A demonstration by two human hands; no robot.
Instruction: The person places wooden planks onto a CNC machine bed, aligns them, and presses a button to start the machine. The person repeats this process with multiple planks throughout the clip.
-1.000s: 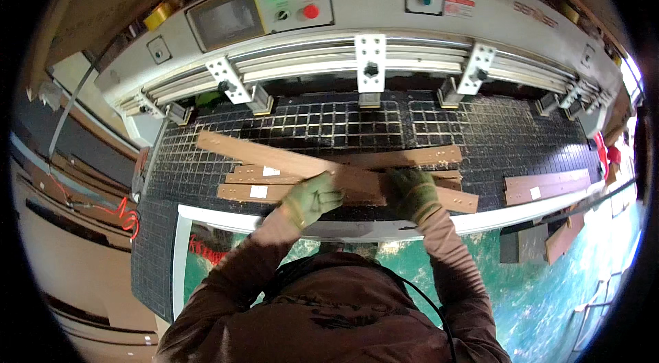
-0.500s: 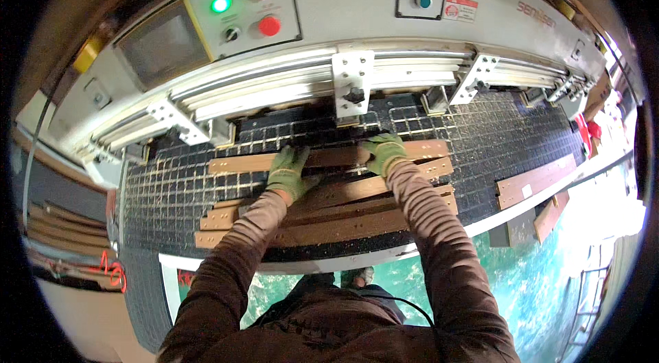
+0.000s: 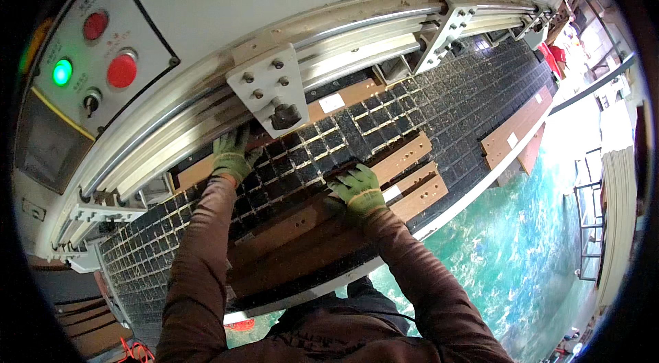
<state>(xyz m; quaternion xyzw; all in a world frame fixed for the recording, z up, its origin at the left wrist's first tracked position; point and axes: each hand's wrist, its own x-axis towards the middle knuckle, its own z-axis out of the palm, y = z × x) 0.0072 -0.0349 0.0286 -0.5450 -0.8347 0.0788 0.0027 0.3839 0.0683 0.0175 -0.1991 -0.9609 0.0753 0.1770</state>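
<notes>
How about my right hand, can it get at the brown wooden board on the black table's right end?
Probably yes: between your green-gloved right hand and that brown wooden board, only low board ends and black gridded table show; a stretch, though.

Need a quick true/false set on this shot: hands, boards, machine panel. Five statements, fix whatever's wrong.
1. Both the left hand and the right hand wear green gloves. True.
2. The right hand is the one nearer the metal rail. False: the left hand is nearer the metal rail; the right is over the near boards.
3. The green light on the panel is lit. True.
4. The panel's two round buttons are blue. False: both round buttons are red.
5. The far board carries a white label. True.
</notes>
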